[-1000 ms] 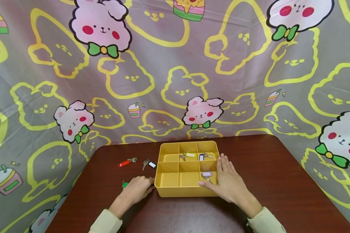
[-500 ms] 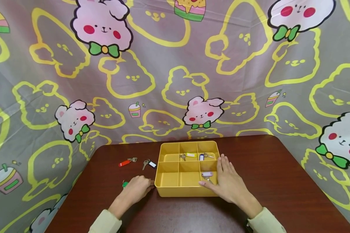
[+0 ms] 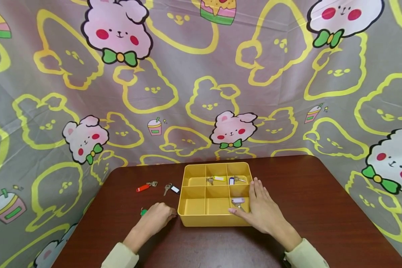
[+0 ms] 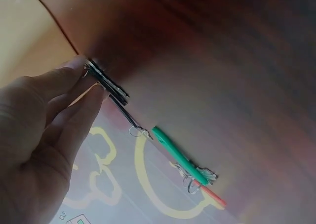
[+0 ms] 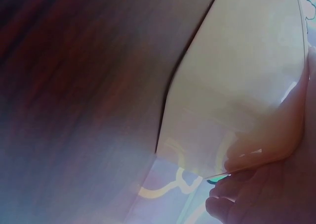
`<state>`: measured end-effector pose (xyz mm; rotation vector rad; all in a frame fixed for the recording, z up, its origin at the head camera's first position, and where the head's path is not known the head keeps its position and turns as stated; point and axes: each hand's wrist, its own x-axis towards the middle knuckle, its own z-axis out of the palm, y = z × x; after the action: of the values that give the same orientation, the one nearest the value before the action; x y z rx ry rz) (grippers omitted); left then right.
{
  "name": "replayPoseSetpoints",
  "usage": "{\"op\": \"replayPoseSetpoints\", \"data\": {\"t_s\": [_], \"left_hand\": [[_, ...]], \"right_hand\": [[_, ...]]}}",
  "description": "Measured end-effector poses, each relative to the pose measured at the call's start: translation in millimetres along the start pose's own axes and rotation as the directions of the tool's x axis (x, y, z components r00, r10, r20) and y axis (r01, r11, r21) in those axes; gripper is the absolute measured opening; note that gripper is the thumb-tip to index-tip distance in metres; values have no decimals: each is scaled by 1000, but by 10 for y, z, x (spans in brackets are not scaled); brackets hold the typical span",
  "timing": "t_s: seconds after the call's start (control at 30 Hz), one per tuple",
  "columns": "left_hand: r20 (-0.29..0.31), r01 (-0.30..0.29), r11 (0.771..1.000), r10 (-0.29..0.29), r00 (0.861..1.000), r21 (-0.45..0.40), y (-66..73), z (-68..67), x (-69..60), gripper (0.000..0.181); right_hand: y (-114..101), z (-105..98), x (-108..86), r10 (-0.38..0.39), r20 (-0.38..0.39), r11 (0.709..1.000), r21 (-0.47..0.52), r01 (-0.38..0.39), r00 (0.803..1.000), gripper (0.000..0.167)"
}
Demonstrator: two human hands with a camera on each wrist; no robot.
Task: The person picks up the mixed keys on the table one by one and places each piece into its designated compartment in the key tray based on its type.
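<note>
The yellow six-compartment box stands on the table. At its front-left corner is my left hand; in the left wrist view that hand pinches a dark key tag with a key between thumb and fingers. My right hand rests along the box's right side, fingers extended and thumb at the front rim; the right wrist view shows it against the box wall. Inside lie keys with a yellow tag back middle, a blue tag back right and a purple tag front right.
Left of the box, on the brown table, lie a red-tagged key, a black-and-white-tagged key and a green tag partly behind my left hand. Patterned cloth hangs behind and beside the table.
</note>
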<state>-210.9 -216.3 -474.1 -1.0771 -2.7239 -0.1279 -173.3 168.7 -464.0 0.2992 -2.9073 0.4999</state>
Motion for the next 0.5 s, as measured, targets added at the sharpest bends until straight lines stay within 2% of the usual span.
{"op": "replayPoseSetpoints", "data": {"t_s": [0.17, 0.33, 0.4, 0.5], "left_hand": [[-40, -22, 996, 25, 999, 82, 39, -22, -15, 20], [-108, -65, 975, 89, 990, 213, 78, -32, -18, 22], [-109, -69, 972, 95, 989, 226, 90, -57, -13, 22], [-72, -56, 980, 71, 995, 193, 93, -118, 0, 23]], "right_hand": [[2, 1, 0, 4, 4, 1000, 9, -4, 1000, 125], [2, 5, 1, 11, 16, 1000, 19, -12, 1000, 125], [3, 6, 1, 13, 18, 1000, 21, -13, 1000, 125], [2, 4, 1, 14, 19, 1000, 22, -15, 1000, 126]]}}
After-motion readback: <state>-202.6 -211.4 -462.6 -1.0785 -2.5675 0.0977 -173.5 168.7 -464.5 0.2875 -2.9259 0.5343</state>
